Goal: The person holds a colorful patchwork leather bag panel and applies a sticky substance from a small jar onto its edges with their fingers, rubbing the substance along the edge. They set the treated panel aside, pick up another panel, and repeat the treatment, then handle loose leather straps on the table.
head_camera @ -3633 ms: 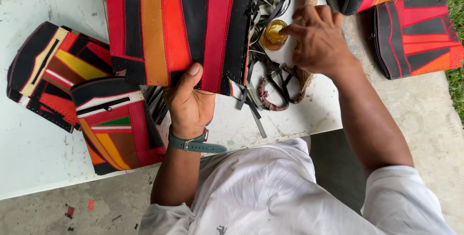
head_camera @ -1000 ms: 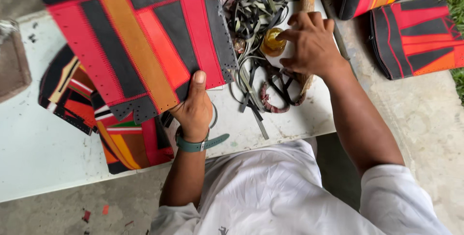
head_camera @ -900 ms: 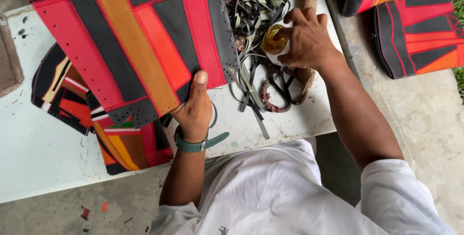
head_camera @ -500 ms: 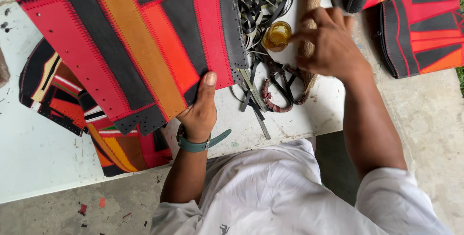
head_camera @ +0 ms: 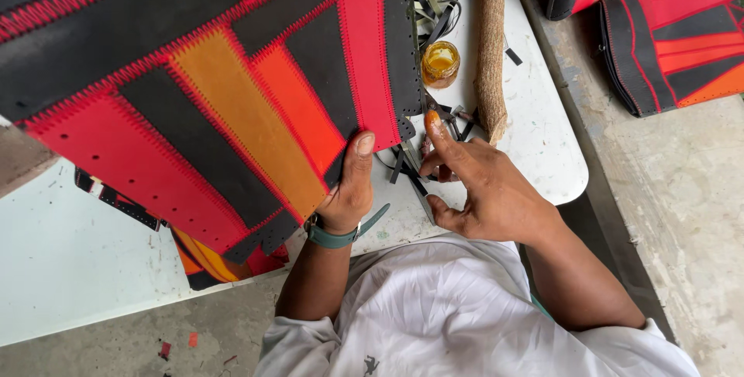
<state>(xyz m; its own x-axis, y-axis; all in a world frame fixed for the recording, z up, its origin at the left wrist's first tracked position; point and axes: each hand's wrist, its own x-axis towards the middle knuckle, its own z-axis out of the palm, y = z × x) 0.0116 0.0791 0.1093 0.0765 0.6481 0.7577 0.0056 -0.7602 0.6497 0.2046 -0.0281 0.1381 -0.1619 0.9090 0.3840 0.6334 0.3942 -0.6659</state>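
Left hand [head_camera: 349, 191] clamped on the patchwork panel [head_camera: 209, 82] filling the upper left; right hand [head_camera: 480, 183] fingers spread, empty, over straps [head_camera: 407, 164] mid-frame.

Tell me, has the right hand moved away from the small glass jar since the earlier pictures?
Yes. The right hand left the small jar and came down toward the person's body, now over the dark strips below the wooden stick.

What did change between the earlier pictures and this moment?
The right hand left the small amber jar and came down toward the patchwork panel's edge, index fingertip smeared amber. The panel now sits larger and higher in view. The left hand still grips its lower edge; the wooden stick stayed.
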